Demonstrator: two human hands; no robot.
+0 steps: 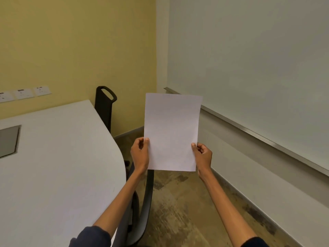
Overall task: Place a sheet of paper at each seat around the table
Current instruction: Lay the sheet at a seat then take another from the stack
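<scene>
A blank white sheet of paper (171,131) is held upright in the air, to the right of the white table (58,166). My left hand (140,154) pinches its lower left edge and my right hand (203,156) pinches its lower right edge. Whether it is one sheet or a thin stack I cannot tell. The sheet hangs over the floor, past the table's curved right edge. No paper lies on the part of the table that shows.
A black chair (105,104) stands at the table's far right corner by the yellow wall. Another dark chair (142,211) is tucked under the near right edge, below my left arm. A whiteboard with a metal ledge (267,138) lines the right wall. A grey panel (8,139) is set into the tabletop.
</scene>
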